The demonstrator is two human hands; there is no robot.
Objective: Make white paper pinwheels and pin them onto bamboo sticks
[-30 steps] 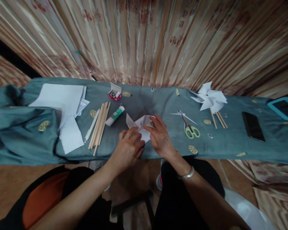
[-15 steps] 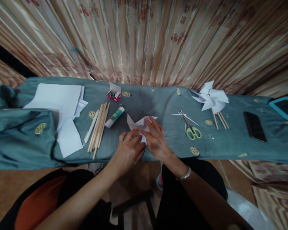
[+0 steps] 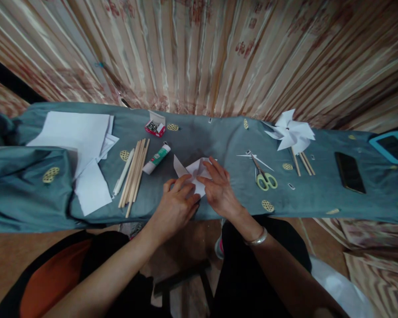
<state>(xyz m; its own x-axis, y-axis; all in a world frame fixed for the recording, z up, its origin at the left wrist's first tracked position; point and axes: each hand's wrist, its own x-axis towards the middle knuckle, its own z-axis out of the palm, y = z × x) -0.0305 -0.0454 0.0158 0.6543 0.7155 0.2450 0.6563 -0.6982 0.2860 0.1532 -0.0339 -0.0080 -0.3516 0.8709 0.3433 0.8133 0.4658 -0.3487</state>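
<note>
A white paper pinwheel (image 3: 194, 169) lies on the cloth in front of me, some of its points folded in and one sticking up at the left. My left hand (image 3: 178, 198) has its fingers bent over the paper's lower left, pressing near the middle. From the right, my right hand (image 3: 221, 187) lies across the paper with its index finger at the centre and other fingers holding down the right side. The hands hide much of the folded paper. A glue stick (image 3: 157, 159) lies just left of the paper.
Left are wooden sticks (image 3: 134, 173), a white pen (image 3: 123, 172) and paper sheets (image 3: 76, 132). A red box of pins (image 3: 155, 126) stands behind. Right are green-handled scissors (image 3: 265, 180), paper scraps (image 3: 261, 160), a finished pinwheel (image 3: 293, 132), more sticks (image 3: 307, 163) and a phone (image 3: 350, 172).
My right hand has shifted slightly right and down, uncovering more of the paper's centre. The left hand stays nearly in place. The whole view has moved a little.
</note>
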